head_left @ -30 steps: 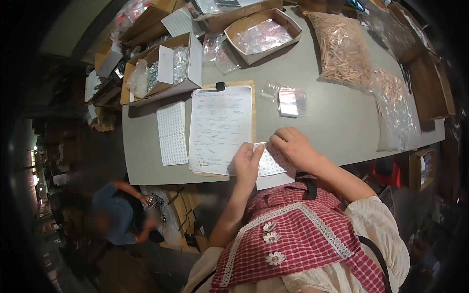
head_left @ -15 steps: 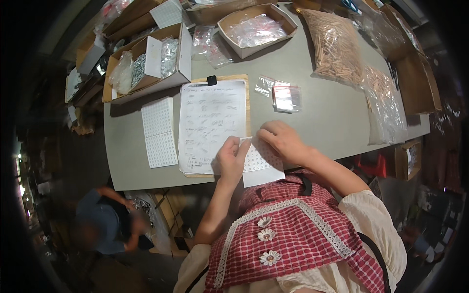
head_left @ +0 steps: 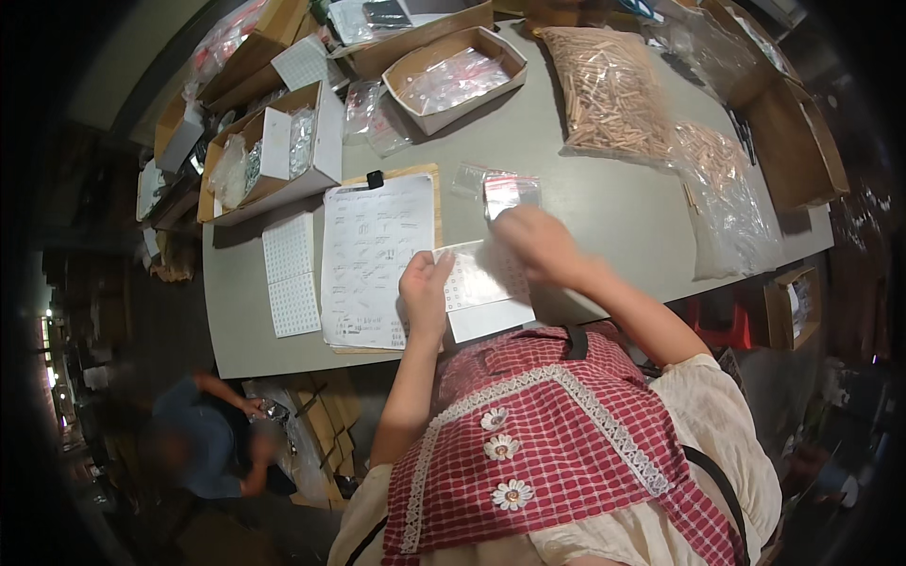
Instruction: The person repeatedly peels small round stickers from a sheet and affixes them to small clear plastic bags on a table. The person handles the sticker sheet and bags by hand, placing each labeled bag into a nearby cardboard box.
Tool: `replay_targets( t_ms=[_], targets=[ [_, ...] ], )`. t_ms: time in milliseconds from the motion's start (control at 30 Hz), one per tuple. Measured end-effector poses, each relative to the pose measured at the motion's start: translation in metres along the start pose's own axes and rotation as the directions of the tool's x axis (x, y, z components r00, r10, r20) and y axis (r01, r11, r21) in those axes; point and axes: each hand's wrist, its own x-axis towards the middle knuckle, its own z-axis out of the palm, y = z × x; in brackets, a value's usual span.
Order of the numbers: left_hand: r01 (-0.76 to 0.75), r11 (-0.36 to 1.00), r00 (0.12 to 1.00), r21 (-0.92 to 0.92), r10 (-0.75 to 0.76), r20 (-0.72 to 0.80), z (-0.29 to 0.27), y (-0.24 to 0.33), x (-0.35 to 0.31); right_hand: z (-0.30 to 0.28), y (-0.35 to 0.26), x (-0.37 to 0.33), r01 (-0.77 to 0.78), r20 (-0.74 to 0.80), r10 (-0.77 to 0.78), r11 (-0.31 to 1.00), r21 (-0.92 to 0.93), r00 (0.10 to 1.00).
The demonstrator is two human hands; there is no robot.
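White rectangular printed paper (head_left: 464,283) is pinched in the left hand (head_left: 424,285); I cannot tell whether the blurred right hand (head_left: 542,247) grips it.

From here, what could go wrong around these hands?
The left hand pinches the patterned sheet near the front edge of the table; a loosened grip might let the sheet slip. The right hand, blurred close to the small clear bags, might nudge them.
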Motion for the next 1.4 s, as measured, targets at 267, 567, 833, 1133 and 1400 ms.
replay_targets(
  t_ms=[267, 567, 833, 1133, 1400],
  targets=[
    [-0.049, 0.991, 0.999, 0.124, 0.050, -0.010, -0.010, -0.023, 0.011, -0.008, 0.082, -0.061, -0.368, -0.083, 0.371, 0.928, 0.052, 0.925],
    [-0.032, 0.999, 0.997, -0.003, 0.032, 0.071, -0.008, -0.019, 0.018, -0.059, 0.111, -0.058, -0.702, 0.160, 0.729, 0.539, 0.466, 0.665],
    [-0.045, 0.999, 0.997, -0.013, 0.046, 0.061, -0.004, -0.018, 0.015, -0.035, 0.127, -0.044, -0.633, 0.089, 0.664, 0.739, -0.231, 0.742],
    [-0.060, 0.998, 0.997, 0.029, 0.059, 0.052, -0.008, -0.023, 0.015, -0.039, 0.122, 0.012, -0.557, 0.202, 0.526, 0.816, 0.154, 0.826],
    [-0.073, 0.997, 0.997, 0.038, 0.072, 0.016, -0.003, -0.017, 0.012, -0.005, 0.124, 0.025, -0.480, 0.032, 0.510, 0.828, -0.291, 0.860]
  ],
)
